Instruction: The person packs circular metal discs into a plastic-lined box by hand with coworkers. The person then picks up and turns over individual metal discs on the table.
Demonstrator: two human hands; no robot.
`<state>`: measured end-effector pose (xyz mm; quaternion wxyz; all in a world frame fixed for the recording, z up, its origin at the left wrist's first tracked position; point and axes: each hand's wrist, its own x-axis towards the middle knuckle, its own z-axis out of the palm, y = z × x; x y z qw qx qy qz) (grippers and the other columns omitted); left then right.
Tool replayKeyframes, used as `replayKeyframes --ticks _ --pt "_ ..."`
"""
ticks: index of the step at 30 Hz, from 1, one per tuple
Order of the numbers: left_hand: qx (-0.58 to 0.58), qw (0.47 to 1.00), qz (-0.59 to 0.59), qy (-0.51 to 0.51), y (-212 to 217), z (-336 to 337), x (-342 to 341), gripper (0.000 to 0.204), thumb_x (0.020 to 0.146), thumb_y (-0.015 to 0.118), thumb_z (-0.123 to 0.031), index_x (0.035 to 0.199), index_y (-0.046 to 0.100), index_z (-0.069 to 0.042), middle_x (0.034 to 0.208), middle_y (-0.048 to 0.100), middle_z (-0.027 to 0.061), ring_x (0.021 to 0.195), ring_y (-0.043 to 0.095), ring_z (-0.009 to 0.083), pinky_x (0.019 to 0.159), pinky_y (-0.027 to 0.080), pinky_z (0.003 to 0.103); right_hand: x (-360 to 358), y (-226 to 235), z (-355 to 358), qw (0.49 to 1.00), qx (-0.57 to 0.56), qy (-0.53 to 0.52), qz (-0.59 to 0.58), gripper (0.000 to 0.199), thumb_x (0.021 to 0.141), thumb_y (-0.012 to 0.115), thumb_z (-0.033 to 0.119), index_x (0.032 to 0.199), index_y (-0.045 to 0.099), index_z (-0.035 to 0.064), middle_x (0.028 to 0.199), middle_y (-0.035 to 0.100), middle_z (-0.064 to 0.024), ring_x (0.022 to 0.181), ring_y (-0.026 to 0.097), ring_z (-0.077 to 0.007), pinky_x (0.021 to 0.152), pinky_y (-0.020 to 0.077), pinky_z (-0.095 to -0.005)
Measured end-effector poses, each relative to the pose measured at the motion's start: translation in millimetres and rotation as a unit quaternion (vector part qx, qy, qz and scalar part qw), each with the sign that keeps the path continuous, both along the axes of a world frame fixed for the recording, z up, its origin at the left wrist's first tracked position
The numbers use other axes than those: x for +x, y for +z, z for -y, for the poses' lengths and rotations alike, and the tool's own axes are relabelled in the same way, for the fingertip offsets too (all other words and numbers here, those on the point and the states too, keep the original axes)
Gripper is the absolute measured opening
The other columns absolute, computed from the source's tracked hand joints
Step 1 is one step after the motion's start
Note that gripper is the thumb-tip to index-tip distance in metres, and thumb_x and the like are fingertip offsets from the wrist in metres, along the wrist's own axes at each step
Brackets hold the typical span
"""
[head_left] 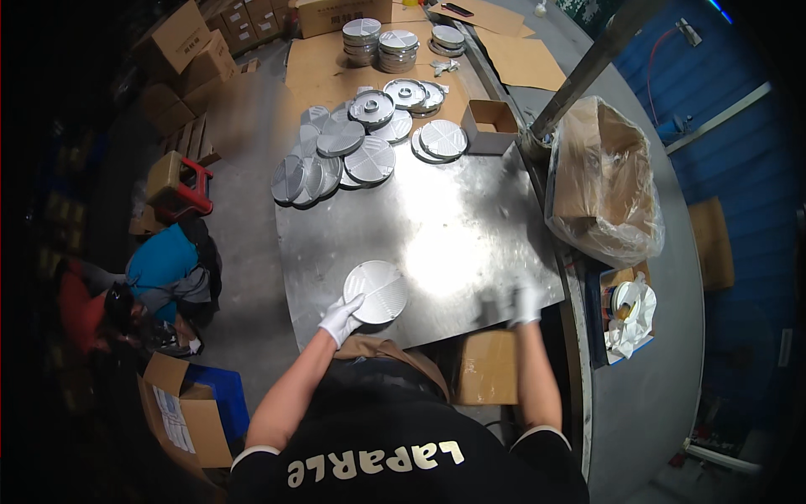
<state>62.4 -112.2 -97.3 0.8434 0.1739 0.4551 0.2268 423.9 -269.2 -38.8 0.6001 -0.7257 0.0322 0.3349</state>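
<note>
Gripping the ribbed silver disc [376,291] by its lower-left rim, our left hand [342,318], in a white glove, has its fingers closed over the edge and its thumb on the grooved face, so the disc stands out up and to the right of the grip, lying near the front edge of the steel worktable [470,227], flat or only slightly raised; we cannot tell which. Being round, the disc has no long axis; only the parallel ribs on its face give it a direction, and they run roughly crosswise in our view. Our right hand [524,304], also gloved, sits well apart to the right, at the table's near right corner; it is blurred, and we cannot tell whether it is closed on anything. So the left hand is the one on the disc, and the right is the farther of the two, with a bright bare stretch of steel between them. Farther out, toward the far end of the table, a loose heap of similar discs [336,160] lies overlapping, with neat stacks of discs [379,42] beyond it on cardboard sheets and a small open carton [490,126] beside the heap. A bag-lined box [601,181] stands off the right edge, and a cardboard box [487,368] sits below the table front. Another person [159,281] crouches on the floor to our left.
</note>
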Motion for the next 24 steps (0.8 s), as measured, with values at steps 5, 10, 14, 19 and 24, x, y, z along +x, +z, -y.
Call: replayKeyframes --ticks 5,10,14,19,24 --pt "-0.013 0.997 0.015 -0.069 12 -1 46 0.037 0.091 0.059 -0.006 0.126 0.048 0.002 0.117 0.06 0.0161 0.104 0.063 0.0262 0.089 0.056 0.038 -128 -28 -27 0.911 0.081 0.206 -0.347 0.021 0.082 0.071 0.028 0.094 0.064 0.0113 0.051 0.041 0.0045 0.038 0.041 -0.0106 0.036 0.0319 -0.0238" --pt "0.008 0.99 -0.042 -0.135 31 -4 62 0.044 0.093 0.059 -0.015 0.132 0.042 -0.001 0.122 0.057 0.014 0.106 0.062 0.025 0.089 0.056 0.036 -110 -52 -49 0.935 0.048 0.136 -0.324 0.01 0.082 0.069 0.02 0.085 0.064 0.0122 0.052 0.042 0.0057 0.038 0.033 -0.0082 0.039 0.0282 -0.0237" --pt "0.029 0.977 -0.124 -0.173 31 -10 43 0.056 0.096 0.055 -0.035 0.14 0.035 -0.006 0.138 0.047 0.0144 0.117 0.056 0.0262 0.094 0.05 0.039 -49 -95 -71 0.96 0.081 0.091 -0.251 0.031 0.084 0.062 0.031 0.105 0.064 0.0079 0.074 0.058 -0.0055 0.049 0.051 -0.0152 0.042 0.0381 -0.0258" --pt "-0.001 0.993 -0.106 -0.057 19 -17 -37 0.053 0.098 0.049 -0.038 0.139 0.039 -0.006 0.14 0.047 0.0139 0.117 0.056 0.0278 0.095 0.049 0.038 55 -134 -86 0.964 0.097 0.018 -0.246 0.05 0.089 0.044 0.044 0.122 0.053 0.0069 0.112 0.057 -0.0131 0.105 0.051 -0.0306 0.096 0.0395 -0.0555" --pt "-0.008 0.989 -0.112 0.095 1 7 -123 0.048 0.097 0.049 -0.036 0.136 0.043 -0.007 0.136 0.051 0.0132 0.115 0.058 0.0273 0.093 0.049 0.038 113 -197 -72 0.985 -0.022 0.012 -0.169 0.04 0.082 0.062 0.055 0.072 0.053 0.0162 0.059 0.046 0.001 0.053 0.049 -0.0153 0.059 0.0474 -0.0357"
